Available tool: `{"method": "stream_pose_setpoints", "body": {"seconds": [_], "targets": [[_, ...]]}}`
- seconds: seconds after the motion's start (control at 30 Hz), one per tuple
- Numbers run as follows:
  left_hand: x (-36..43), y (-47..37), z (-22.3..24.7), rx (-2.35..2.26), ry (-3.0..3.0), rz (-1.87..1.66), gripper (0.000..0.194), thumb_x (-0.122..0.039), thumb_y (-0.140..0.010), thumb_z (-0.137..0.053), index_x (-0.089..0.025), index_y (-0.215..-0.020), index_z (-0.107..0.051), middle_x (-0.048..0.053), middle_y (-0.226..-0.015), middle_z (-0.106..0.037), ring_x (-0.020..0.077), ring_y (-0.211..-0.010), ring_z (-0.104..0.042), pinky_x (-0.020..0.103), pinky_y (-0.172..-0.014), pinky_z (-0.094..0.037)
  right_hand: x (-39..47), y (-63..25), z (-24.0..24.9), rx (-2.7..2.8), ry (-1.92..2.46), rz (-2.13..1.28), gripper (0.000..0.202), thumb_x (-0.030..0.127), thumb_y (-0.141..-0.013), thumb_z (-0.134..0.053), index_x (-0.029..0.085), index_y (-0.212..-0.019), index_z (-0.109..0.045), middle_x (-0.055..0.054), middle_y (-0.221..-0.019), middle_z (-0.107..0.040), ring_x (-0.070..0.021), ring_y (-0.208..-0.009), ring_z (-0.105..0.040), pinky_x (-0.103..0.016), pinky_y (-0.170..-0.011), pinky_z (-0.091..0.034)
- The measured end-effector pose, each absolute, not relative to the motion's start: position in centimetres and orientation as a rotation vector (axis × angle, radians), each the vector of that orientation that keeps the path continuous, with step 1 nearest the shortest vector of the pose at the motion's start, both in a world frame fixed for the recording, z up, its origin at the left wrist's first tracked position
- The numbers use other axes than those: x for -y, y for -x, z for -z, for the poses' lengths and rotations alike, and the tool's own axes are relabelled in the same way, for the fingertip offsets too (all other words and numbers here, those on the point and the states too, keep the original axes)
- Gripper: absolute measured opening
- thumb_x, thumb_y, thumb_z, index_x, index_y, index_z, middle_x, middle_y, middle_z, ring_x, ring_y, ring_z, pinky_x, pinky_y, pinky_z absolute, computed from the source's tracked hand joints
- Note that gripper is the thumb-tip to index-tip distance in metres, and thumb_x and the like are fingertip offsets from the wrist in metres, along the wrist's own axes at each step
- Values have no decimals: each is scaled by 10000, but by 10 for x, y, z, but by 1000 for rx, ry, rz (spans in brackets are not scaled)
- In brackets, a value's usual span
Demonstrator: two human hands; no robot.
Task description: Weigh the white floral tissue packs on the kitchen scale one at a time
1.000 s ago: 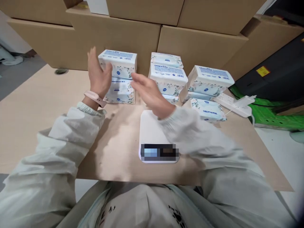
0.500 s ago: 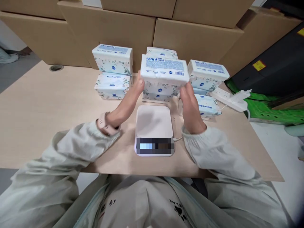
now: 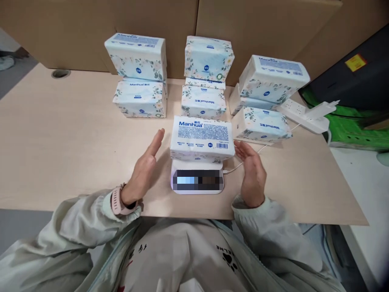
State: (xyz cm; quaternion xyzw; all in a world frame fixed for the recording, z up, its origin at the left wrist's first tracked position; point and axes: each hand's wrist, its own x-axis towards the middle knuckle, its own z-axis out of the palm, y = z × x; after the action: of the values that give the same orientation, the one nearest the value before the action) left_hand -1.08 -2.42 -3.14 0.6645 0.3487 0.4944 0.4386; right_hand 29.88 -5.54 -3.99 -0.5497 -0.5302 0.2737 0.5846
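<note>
A white tissue pack [image 3: 203,138] with blue print rests on the white scale [image 3: 197,165], covering most of its plate. To the left of the pack, my left hand [image 3: 142,172] is open, palm inward, fingers stretched and apart from the pack. My right hand [image 3: 251,172] is open on the other side, its fingertips close by the pack's right edge; whether they touch it I cannot tell. The scale's display is blurred out. Behind stand stacked tissue packs on the left [image 3: 139,99], in the middle [image 3: 203,101] and on the right [image 3: 263,125].
Cardboard boxes [image 3: 158,24] form a wall along the table's back edge. A white power strip [image 3: 304,113] lies at the right, and a white cable [image 3: 243,163] runs to the scale. A round cable hole [image 3: 60,74] sits in the table [image 3: 60,142] at far left.
The tissue pack has come down toward me from between my hands onto the scale. Both hands have let go and drawn apart. The view has tilted a little.
</note>
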Motion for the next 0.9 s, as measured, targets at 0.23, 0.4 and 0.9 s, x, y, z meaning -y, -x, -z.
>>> {"method": "stream_pose_setpoints", "body": {"seconds": [0.23,0.4,0.9], "targets": [[24,11,27,-960,-1447,-1328,542,-590,-1136,-453,-321,-1563,-651,66,-1675,-574,342,-1616,-479,606,-1360,-398,54,-299,30,1077,1314,-590,379,523,-1072,-606,273,-1280,-801,-83,-1303,-826,-268,-1183,-774,-535,-1131,-583],[24,8,25,-972,-1410,-1363,475,-549,-1104,-519,-276,-1431,-730,88,-1564,-670,332,-1530,-571,591,-1290,-473,54,-300,29,1150,1322,-566,312,487,-1059,-632,260,-1111,-840,-86,-1245,-841,-289,-1231,-765,-544,-1116,-594],[23,3,16,-1015,-1269,-1444,513,-653,-1070,-506,-301,-1269,-822,52,-1390,-781,329,-1414,-674,537,-1200,-565,54,-303,26,1196,1281,-490,205,364,-1056,-656,260,-983,-817,-52,-1082,-855,-234,-1074,-796,-449,-1009,-611]]}}
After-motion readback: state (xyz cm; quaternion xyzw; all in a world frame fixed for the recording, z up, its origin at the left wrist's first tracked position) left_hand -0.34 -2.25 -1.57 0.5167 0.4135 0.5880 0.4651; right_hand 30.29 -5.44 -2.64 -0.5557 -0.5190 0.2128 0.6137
